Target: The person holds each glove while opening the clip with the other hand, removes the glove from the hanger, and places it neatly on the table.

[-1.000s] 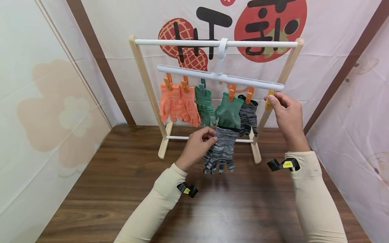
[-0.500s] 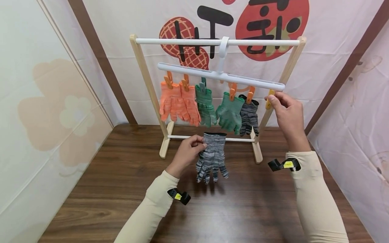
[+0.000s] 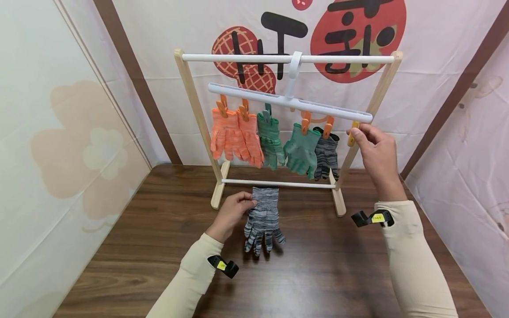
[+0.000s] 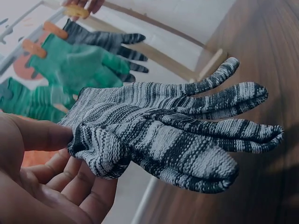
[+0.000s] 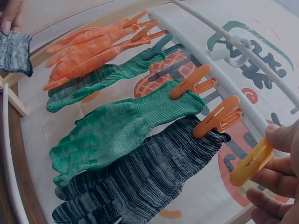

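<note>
We pinched a black-and-white glove [image 3: 264, 217] by one side in our left hand [image 3: 230, 213], over the worktop [image 3: 314, 278] in front of the wooden rack [image 3: 218, 194], while our right hand [image 3: 377, 154] gripped a yellow clip [image 3: 352, 134] at the lower end of the tilted white hanger [image 3: 254, 95], near a second striped glove [image 3: 327, 154].

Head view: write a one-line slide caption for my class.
Left hand holds a gray glove; right hand pinches a yellow clip under the white hanger.
</note>
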`<state>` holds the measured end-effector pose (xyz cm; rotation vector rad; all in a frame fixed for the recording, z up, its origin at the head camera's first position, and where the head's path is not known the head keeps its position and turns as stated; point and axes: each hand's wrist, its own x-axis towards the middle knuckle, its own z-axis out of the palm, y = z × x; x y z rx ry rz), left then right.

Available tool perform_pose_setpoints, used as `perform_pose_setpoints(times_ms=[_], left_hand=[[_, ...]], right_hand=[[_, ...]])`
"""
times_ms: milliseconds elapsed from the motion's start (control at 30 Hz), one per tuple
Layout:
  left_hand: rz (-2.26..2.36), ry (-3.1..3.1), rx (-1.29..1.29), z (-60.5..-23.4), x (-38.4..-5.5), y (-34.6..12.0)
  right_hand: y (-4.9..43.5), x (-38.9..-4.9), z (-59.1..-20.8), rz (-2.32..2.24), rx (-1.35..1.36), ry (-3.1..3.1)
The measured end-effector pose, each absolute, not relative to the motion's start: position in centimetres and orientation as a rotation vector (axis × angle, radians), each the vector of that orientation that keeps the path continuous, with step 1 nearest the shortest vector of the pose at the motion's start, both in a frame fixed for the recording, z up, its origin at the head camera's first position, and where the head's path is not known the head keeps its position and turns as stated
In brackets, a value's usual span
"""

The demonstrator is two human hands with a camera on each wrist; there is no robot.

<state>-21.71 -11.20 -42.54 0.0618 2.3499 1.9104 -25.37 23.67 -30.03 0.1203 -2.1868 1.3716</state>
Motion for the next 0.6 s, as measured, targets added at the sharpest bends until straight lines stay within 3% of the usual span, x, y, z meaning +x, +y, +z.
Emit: perform_pose_setpoints(times_ms=[600], left_hand=[[1.749,2.441,-0.154,-46.1,-22.2,-16.5]], right_hand=[[23.7,-25.6,-30.2,1.372,0.159,-2.163]])
